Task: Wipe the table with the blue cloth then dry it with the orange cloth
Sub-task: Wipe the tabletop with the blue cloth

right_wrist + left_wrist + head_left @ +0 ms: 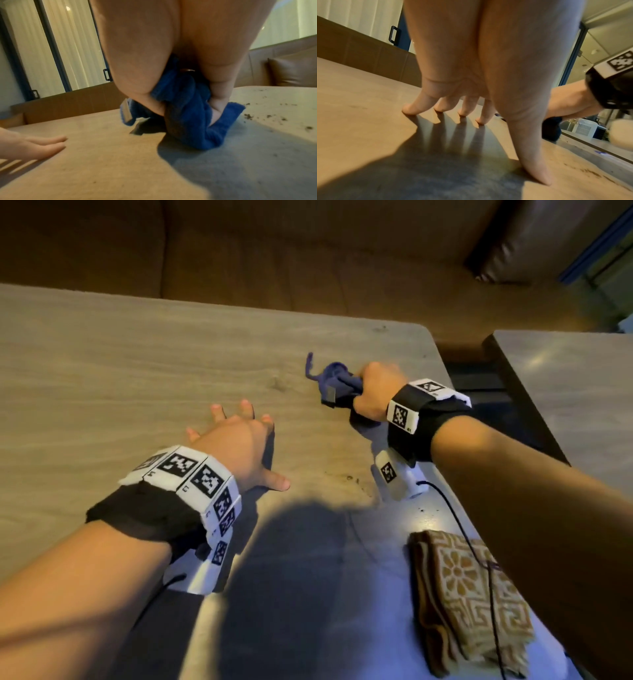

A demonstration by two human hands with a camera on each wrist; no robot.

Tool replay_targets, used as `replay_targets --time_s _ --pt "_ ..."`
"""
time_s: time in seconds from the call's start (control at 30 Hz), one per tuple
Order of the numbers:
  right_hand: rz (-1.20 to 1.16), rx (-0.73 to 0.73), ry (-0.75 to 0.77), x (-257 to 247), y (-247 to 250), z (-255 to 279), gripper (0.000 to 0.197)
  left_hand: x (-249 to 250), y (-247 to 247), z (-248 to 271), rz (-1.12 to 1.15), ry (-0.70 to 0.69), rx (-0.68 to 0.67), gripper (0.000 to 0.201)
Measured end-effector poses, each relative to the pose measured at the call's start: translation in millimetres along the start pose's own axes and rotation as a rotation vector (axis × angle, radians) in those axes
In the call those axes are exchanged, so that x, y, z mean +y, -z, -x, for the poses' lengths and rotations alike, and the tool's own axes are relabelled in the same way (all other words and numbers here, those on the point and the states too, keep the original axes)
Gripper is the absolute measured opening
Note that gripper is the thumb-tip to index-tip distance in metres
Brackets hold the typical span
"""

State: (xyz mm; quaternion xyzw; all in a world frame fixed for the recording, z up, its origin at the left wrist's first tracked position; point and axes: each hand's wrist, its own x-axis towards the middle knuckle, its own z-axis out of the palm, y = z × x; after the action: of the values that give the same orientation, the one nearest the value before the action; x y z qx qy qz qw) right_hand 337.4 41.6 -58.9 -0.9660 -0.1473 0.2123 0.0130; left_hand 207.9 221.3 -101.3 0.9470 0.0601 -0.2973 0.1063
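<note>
My right hand (375,386) (171,81) grips the bunched blue cloth (334,381) (188,115) and holds it down on the wooden table (137,364) near the far right corner. A loose tail and a tag of the cloth stick out to the left. My left hand (239,440) (471,108) rests on the table with fingers spread and straight, fingertips (409,110) and thumb touching the wood. The folded orange patterned cloth (469,597) lies at the near right edge of the table, partly under my right forearm.
Dark crumbs (274,117) (349,477) dot the table to the right of the blue cloth. A brown sofa (274,251) stands beyond the far edge. A second table (575,392) sits to the right across a gap. Wrist-camera cables (479,559) trail over the orange cloth.
</note>
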Motion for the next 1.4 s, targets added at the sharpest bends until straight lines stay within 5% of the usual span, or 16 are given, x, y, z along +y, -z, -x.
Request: replay_targets --time_s 0.23,0.47,0.67,1.0,1.4 --pt "0.08 -0.162 0.08 -4.2 -18.2 67.8 0.014 2.7 -0.5 13.2 0.049 -0.01 0.014 0.109" --pt "0.085 -0.219 0.168 -12.9 -58.4 140.6 0.009 9.4 -47.3 70.1 0.167 -0.069 0.191 0.069" --pt "0.065 -0.29 0.206 -10.6 -79.6 194.6 0.015 15.7 -80.9 134.9 0.157 -0.047 0.161 0.11" --pt "0.057 -0.34 0.261 -7.5 -98.6 247.6 0.007 22.8 -115.4 197.6 0.101 -0.043 0.011 0.149" --pt "0.02 -0.287 0.284 1.0 -122.1 301.1 0.008 21.7 -140.9 212.4 -0.018 -0.002 -0.092 0.151"
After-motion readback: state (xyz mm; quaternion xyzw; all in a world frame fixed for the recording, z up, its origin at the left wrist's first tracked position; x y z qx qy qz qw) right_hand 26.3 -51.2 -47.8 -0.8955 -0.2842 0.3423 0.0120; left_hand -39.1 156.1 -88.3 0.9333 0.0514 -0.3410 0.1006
